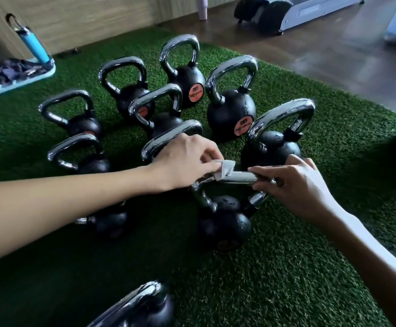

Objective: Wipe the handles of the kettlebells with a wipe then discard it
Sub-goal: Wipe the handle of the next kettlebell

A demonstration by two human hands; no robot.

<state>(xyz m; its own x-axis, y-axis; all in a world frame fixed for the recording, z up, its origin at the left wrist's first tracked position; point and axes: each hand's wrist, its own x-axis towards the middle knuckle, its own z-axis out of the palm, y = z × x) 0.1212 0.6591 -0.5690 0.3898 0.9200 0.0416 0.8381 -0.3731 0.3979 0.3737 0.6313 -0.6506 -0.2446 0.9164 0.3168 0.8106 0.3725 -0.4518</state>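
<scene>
- Both of your hands are working on the nearest kettlebell (225,223) at the centre of the frame. Your left hand (185,161) is pinching the wipe (226,169) between thumb and fingertips, and your right hand (293,182) is curling its fingers round the right end of the handle (202,197).
- You are holding the wipe folded over the top bar, touching the chrome, with your right fingertips just beside it.
- You should be wrapping the wipe right round the bar rather than only laying it on top. Be sliding it along the full span and down both curved legs.
- Your right hand is probably covering a stretch that is also needing a pass, so be shifting that grip once the left part is done.
- You should be steadying the bell with the right hand so that it is not tipping on the turf (286,267).
- Several other kettlebells (231,109) are standing above your hands in the frame, and one more is showing at the bottom edge. Whether those are wiped, you cannot tell from here.
- No bin is showing for the discard. A blue bottle (33,44) is sitting at the upper left.
</scene>
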